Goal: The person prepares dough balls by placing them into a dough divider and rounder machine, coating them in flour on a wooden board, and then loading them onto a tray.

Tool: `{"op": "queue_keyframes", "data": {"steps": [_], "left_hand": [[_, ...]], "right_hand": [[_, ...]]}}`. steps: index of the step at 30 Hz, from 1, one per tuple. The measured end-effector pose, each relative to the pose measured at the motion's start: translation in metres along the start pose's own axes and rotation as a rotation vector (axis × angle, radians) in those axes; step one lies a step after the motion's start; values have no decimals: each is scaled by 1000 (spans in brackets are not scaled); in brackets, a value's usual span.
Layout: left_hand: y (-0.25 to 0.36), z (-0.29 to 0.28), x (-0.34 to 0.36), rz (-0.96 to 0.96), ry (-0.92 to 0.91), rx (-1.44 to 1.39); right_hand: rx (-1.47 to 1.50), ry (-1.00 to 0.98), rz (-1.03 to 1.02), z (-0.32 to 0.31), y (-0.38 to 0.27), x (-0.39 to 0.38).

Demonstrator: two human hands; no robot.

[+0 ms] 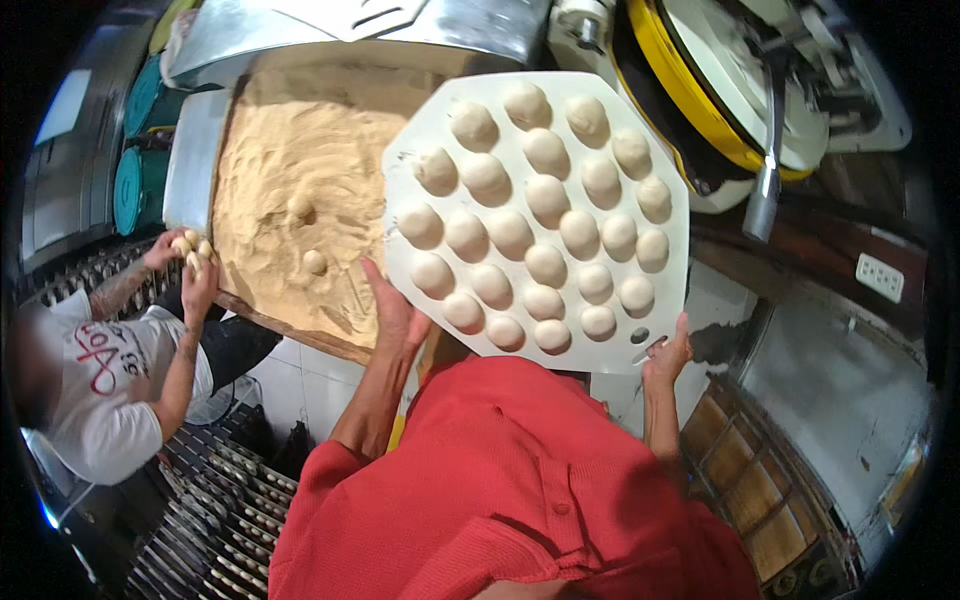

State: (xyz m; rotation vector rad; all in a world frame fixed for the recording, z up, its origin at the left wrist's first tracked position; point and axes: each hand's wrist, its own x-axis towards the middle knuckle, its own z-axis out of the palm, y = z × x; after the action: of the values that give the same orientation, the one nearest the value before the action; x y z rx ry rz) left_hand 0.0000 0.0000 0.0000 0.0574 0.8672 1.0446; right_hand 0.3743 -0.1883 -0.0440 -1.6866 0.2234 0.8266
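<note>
White tray (pixel 672 310) w/ dough balls (pixel 545 265) is held by powder bin (pixel 290 327), R side, prob. two-handed so load's kept balanced. R hand (pixel 668 358): fingers curled, tray corner pinched nr. cutout (pixel 640 335). L hand (pixel 397 315): thumb spread, other fingers hidden, grip can't be told. Dough balls mostly spaced, presumably vs. sticking.

One white board (pixel 430 128), twenty-six dough balls (pixel 545 265) on it, two floured balls (pixel 315 262)

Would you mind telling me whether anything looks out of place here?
A dough ball lies in the tan powder, apart from those on the white board. That looks stray, though it may be deliberate.
</note>
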Motion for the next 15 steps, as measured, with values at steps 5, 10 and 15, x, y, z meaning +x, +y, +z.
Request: {"op": "queue_keyframes", "data": {"steps": [5,10,15], "left_hand": [[142,-13,20,228,-241,-83],[199,-4,88,399,-272,73],[196,-1,105,435,-304,-136]], "right_hand": [[12,-154,0,150,-34,-82],[161,-311,62,266,-21,-89],[199,-456,38,374,-15,-123]]}}
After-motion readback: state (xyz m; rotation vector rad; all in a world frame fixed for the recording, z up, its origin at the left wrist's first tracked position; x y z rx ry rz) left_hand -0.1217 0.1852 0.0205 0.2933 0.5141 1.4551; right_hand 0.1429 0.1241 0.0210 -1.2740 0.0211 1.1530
